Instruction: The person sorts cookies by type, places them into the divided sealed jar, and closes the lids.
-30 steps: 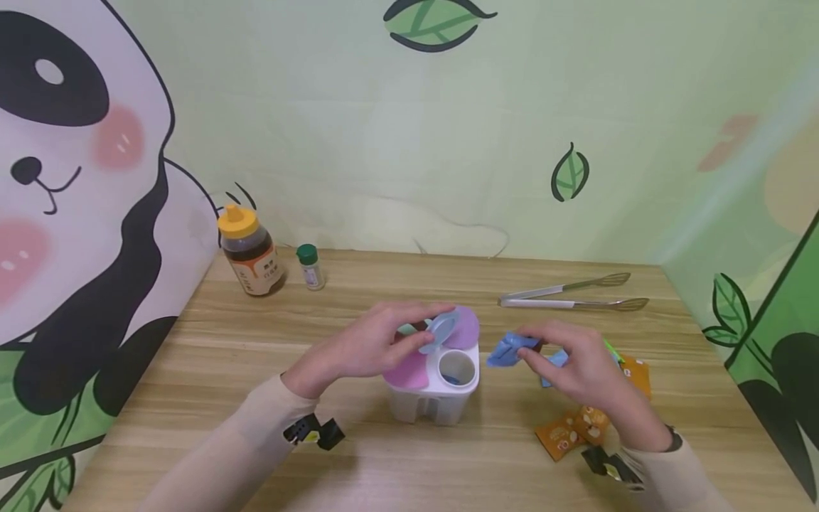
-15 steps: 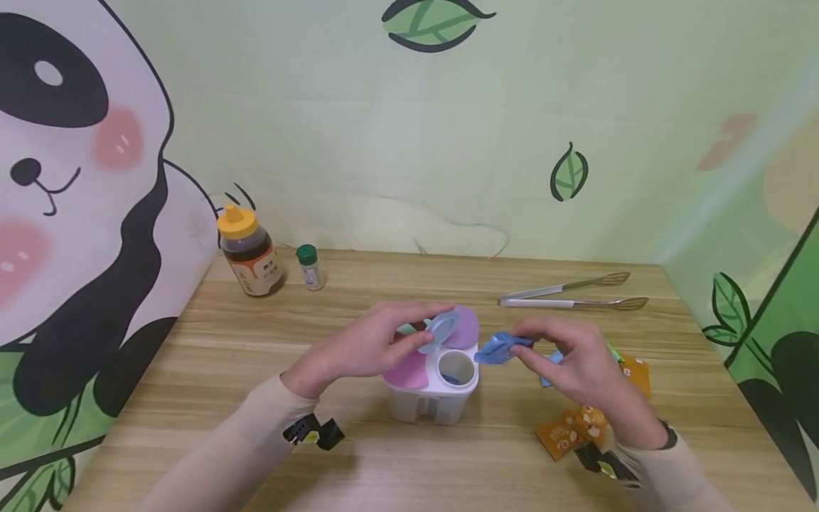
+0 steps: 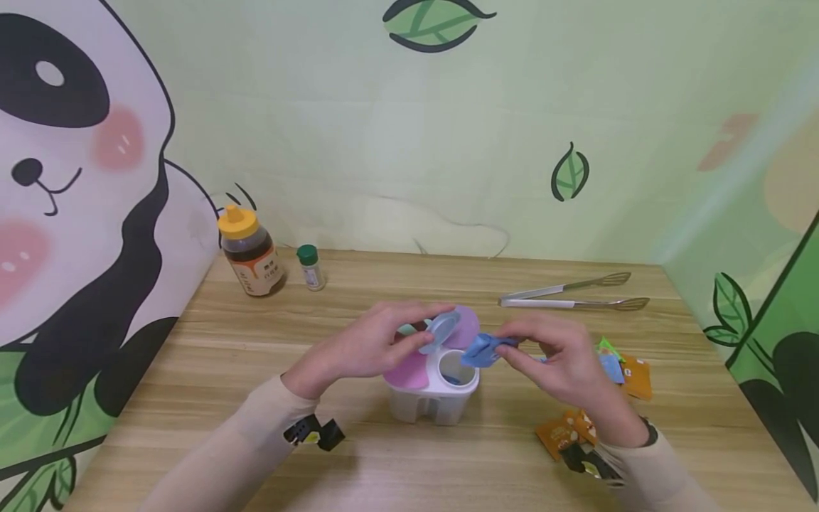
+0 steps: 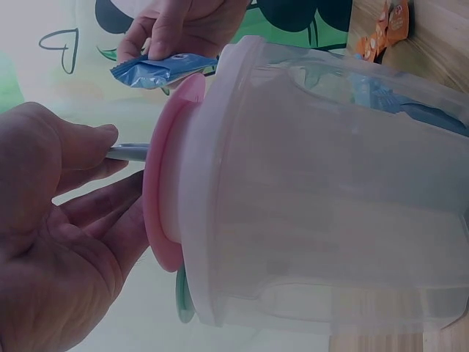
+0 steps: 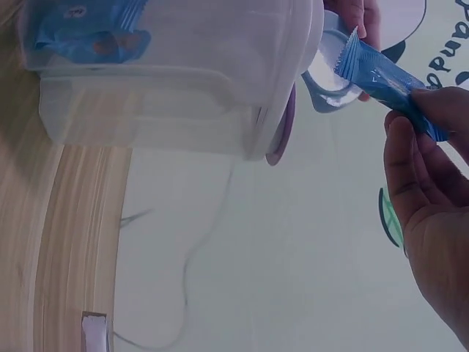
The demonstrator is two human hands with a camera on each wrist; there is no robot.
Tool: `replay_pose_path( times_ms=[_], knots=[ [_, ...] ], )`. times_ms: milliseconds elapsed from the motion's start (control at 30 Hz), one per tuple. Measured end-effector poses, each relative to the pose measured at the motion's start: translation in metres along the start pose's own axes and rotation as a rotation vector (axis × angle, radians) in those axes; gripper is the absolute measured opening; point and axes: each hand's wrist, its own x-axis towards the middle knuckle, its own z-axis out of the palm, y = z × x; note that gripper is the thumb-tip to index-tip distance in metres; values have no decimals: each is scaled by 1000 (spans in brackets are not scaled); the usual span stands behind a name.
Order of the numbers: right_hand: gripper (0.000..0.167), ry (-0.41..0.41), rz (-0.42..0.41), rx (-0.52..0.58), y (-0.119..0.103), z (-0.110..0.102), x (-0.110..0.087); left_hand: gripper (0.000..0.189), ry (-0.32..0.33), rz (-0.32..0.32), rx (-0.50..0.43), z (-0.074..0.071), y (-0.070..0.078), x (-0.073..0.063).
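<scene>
A white translucent container [image 3: 424,404] with round coloured lids stands at mid-table. My left hand [image 3: 367,341] pinches its raised light-blue lid [image 3: 443,331] between thumb and fingers. The pink lid [image 3: 408,372] and purple lid [image 3: 466,327] lie flat over their openings; the green one is mostly hidden behind my hand. Under the raised lid, the round opening [image 3: 451,367] is uncovered. My right hand [image 3: 563,359] pinches a blue snack packet [image 3: 481,350], whose free end overlaps the opening's right rim. Through the clear wall in the right wrist view, another blue packet [image 5: 91,33] shows inside.
Orange packets [image 3: 558,435] lie below my right hand, with another orange packet [image 3: 637,377], a blue one [image 3: 612,368] and a green one [image 3: 608,348] beyond it. Tongs [image 3: 569,293] lie at the back right. A yellow-capped bottle [image 3: 254,259] and green-capped shaker [image 3: 310,269] stand back left.
My right hand has moved left, bringing the blue packet from right of the container to the rim of the uncovered opening. The left hand and raised lid have stayed in place.
</scene>
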Motion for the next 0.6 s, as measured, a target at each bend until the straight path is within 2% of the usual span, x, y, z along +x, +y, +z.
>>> replay_pose_path(
  times_ms=[600],
  knots=[
    [34, 26, 29, -79, 1, 18, 2, 45, -1, -6, -2, 0, 1, 0]
  ],
)
